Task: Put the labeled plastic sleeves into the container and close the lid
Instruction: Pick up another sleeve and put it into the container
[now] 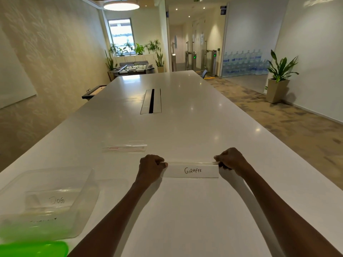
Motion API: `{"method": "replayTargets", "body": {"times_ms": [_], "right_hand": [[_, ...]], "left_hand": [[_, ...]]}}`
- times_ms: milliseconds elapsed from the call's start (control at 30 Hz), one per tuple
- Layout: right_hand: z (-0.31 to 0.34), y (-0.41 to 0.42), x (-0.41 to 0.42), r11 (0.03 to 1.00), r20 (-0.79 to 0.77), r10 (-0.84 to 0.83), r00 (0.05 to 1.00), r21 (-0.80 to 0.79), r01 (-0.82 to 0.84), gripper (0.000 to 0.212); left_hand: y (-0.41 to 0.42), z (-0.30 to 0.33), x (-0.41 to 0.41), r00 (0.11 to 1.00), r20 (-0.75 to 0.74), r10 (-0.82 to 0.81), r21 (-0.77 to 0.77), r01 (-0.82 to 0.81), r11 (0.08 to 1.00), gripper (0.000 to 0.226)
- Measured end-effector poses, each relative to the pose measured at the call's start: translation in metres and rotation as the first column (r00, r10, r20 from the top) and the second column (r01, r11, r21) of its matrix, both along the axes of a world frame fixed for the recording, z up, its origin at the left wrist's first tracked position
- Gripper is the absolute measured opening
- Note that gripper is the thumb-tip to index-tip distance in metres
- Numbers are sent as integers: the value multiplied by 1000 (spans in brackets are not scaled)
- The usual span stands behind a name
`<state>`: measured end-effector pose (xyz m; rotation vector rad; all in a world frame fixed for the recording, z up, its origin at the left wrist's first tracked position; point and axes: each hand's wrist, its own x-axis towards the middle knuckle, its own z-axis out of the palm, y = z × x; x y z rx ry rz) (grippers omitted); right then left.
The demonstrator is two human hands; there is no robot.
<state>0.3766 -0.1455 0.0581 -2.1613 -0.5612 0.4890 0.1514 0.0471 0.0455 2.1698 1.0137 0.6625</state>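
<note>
Both hands, left (151, 168) and right (231, 160), pinch ends of clear "GIRAFEE"-labeled plastic sleeve (192, 170); next: carry left into clear plastic container (81, 210).

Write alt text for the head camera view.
Two bare hands, left hand and right hand, pinch the ends of a clear sleeve labelled "GIRAFEE" on a long white table. At lower left, an open clear container holds a sleeve marked "DOG", with a green lid beside it.

Bright, even light from a ceiling lamp (121, 5) and far window (121, 32). Glare spots dot the table (185, 127). Edges bend; near-left corner blurs.
</note>
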Motion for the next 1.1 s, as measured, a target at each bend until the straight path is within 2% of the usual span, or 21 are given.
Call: {"method": "replayTargets", "body": {"times_ms": [167, 233, 400, 500, 600, 733, 833, 900, 967, 1100], "right_hand": [[18, -3, -3, 999, 357, 39, 933, 13, -47, 35], [28, -4, -4, 995, 435, 97, 895, -18, -99, 36], [47, -12, -10, 920, 376, 393, 839, -162, -358, 35], [46, -13, -16, 864, 297, 494, 817, -271, -423, 52], [41, -12, -21, 832, 300, 532, 792, -360, -423, 60], [36, -8, -25, 798, 323, 570, 756, -437, -415, 60], [32, -6, -25, 801, 329, 566, 756, -437, -410, 55], [30, -7, -26, 793, 336, 581, 741, -440, -421, 43], [27, -7, -26, 777, 348, 602, 719, -462, -427, 31], [24, -9, -28, 791, 348, 586, 732, -441, -423, 32]], "left_hand": [[5, 12, -1, 996, -13, -88, 58, 89, 994, 46], [8, 20, 0, 988, -12, -153, 81, 154, 985, 48], [12, 34, 5, 945, -137, -298, 172, 319, 932, 52], [12, 39, 8, 910, -222, -351, 172, 391, 904, 57], [9, 40, 12, 864, -321, -388, 149, 450, 880, 64], [4, 37, 19, 814, -426, -395, 131, 487, 863, 67], [1, 35, 21, 774, -481, -411, 158, 538, 828, 47], [0, 33, 21, 756, -498, -424, 168, 564, 808, 31], [0, 32, 21, 759, -491, -427, 168, 564, 809, 33], [2, 30, 22, 769, -471, -431, 175, 561, 809, 34]]}}
